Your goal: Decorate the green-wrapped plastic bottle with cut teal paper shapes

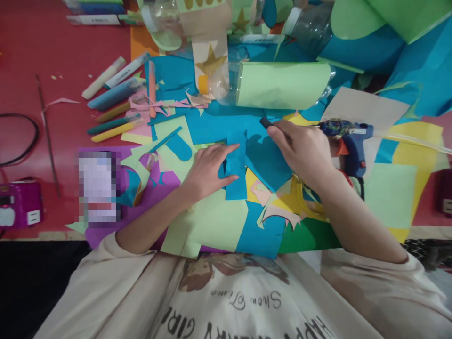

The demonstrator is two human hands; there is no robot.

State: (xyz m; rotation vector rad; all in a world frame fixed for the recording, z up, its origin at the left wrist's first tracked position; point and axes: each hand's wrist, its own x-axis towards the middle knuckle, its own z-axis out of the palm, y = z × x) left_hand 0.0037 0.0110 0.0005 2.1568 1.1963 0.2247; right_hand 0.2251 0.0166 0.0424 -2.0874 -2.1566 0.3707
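Note:
My left hand (208, 172) lies open, thumb and fingers apart, with its fingertips at a blue paper strip (236, 169). The strip rests over larger blue paper and its left edge is partly behind the hand. To the right, my right hand (300, 146) is closed around what looks like a black marker (264, 123); only its dark end sticks out past the fingers. Beneath that hand is blue paper (263, 155) in shadow. Beyond both hands, a clear plastic bottle (226, 84) with a yellow cap lies on its side, wrapped in light green paper (282, 84).
A blue glue gun (355, 146) lies right of my right hand, near a yellow tape roll (307, 200). Several markers (113, 108) lie at the left, above a phone (100, 188). Paper scraps (282, 212) litter the red table (24, 80); more bottles (310, 30) stand at the back.

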